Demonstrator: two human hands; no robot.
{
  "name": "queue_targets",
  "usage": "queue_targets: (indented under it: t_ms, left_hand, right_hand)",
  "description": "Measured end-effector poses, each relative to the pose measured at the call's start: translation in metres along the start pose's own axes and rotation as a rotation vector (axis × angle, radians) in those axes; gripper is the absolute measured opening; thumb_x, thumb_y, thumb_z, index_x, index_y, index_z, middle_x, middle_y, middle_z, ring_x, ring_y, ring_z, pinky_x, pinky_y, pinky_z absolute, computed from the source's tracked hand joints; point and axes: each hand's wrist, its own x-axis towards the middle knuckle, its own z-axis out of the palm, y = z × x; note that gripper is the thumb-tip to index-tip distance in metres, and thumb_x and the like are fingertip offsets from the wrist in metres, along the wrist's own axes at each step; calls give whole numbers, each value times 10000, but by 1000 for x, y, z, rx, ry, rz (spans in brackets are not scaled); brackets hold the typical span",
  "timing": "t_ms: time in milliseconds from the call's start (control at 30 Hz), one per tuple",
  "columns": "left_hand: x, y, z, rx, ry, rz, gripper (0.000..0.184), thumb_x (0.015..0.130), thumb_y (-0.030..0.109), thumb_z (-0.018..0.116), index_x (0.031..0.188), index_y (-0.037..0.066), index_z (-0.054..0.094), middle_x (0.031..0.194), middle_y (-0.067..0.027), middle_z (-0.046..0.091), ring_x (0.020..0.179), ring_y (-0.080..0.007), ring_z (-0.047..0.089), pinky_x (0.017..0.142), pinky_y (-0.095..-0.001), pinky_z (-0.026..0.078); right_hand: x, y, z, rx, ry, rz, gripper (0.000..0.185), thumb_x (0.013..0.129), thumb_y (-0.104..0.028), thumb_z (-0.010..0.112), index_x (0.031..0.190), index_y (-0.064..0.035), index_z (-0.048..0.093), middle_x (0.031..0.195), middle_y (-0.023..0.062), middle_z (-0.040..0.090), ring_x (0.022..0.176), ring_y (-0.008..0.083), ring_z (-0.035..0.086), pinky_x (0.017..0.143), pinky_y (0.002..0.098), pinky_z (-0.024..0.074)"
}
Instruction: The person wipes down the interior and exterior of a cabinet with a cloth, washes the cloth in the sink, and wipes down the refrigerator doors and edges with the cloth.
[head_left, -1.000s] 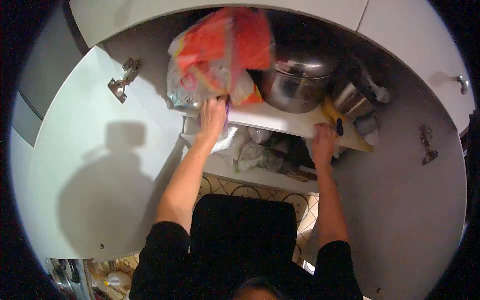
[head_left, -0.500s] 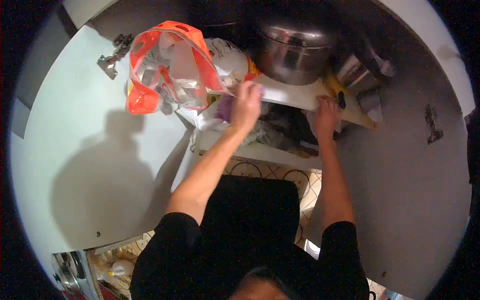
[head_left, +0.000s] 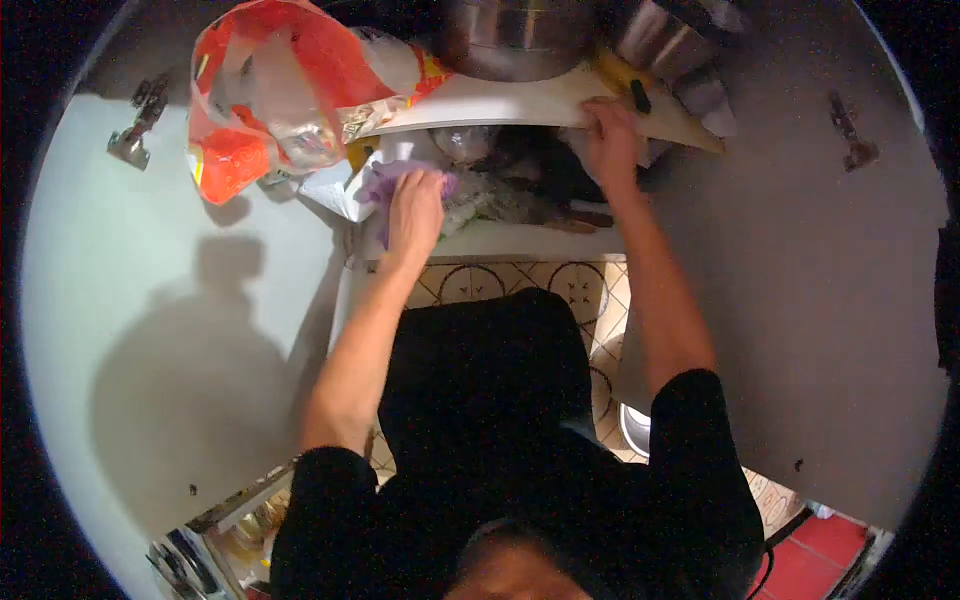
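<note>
My left hand (head_left: pixel 416 212) is closed at a crumpled purple bag (head_left: pixel 380 190), below the upper shelf's front edge. Beside it on the left is a white folded packet (head_left: pixel 335 187). A red and clear plastic bag (head_left: pixel 231 170) sits above and to the left, on the upper shelf and hanging over its edge. My right hand (head_left: pixel 612 145) rests at the front edge of the white upper shelf (head_left: pixel 500 100), its fingers bent over the edge; what it holds, if anything, is hidden. Just to its right lies a yellow item with a black end (head_left: pixel 630 80).
A large steel pot (head_left: pixel 515 40) and a smaller metal pot (head_left: pixel 655 40) stand on the upper shelf. Clear bags (head_left: pixel 465 143) and dark items fill the lower shelf. White cabinet doors with metal hinges stand open at both sides. Patterned floor tiles (head_left: pixel 475 283) show below.
The view has tilted down. The red bag, moving and blurred before, now lies further left. My left hand has left the upper shelf edge and is now at the purple bag. My right hand stays at the shelf edge.
</note>
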Motion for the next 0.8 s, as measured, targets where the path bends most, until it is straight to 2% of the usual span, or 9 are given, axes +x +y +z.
queue_targets:
  t_ms: [33,167,267,367,467,533,633,700,800]
  left_hand:
    - [-13,3,8,-166,41,-148,192,904,150,507,966,10,624,920,-145,612,895,-298,592,828,-396,459]
    - [-39,35,39,-527,-111,-495,234,922,199,516,1064,32,599,936,-167,610,819,-290,590,743,-372,468]
    - [-80,69,59,-719,-278,-368,269,955,241,497,1097,29,580,944,-136,624,811,-242,583,728,-329,455]
    - [-116,40,58,-888,-315,-693,305,971,271,479,1145,33,558,973,-93,640,853,-197,585,769,-309,449]
    - [-175,-20,69,-819,-179,-700,300,960,251,506,1137,15,559,957,-62,629,856,-137,572,754,-275,453]
    - [-187,-26,60,-722,-210,-755,297,956,247,516,1122,5,563,934,-69,630,835,-131,574,734,-265,460]
    - [-188,-20,50,-818,-283,-870,300,954,246,520,1116,-2,565,910,-76,637,813,-136,583,719,-263,467]
    - [-179,-16,52,-814,-253,-755,304,952,248,524,1118,-3,565,901,-75,641,808,-143,592,715,-266,470]
    - [-193,-44,65,-784,-268,-814,303,952,242,524,1138,6,568,899,-60,631,812,-132,588,710,-256,468]
  right_hand:
    - [-15,-3,11,130,95,-10,311,804,-58,607,1113,-82,612,1098,131,608,996,329,578,908,427,447]
    - [-121,-109,8,1013,-441,879,461,875,-237,639,1295,-104,501,1137,54,589,1029,189,559,900,354,457]
    - [-194,-105,39,1357,-236,1265,486,876,-286,627,1293,-88,474,1112,69,577,1028,196,558,892,356,464]
    - [-212,-92,38,1389,-22,1565,408,892,-312,597,1219,-83,512,1099,59,580,974,217,578,854,364,481]
    - [-239,-30,77,805,92,1195,424,917,-148,531,1320,-58,439,1206,114,566,1114,273,547,922,403,467]
    - [-251,-13,111,244,-230,679,417,921,-179,518,1322,-92,444,1239,106,554,1121,292,547,902,423,487]
    - [-295,-11,158,-101,-546,168,411,912,-198,507,1315,-131,463,1291,101,526,1147,314,532,901,440,493]
    - [-296,-1,174,-167,-730,110,418,905,-207,498,1318,-145,468,1342,94,487,1190,315,500,933,436,474]
    - [-288,18,162,-233,-1065,360,449,898,-224,492,1340,-151,459,1421,78,415,1257,302,448,999,419,430]
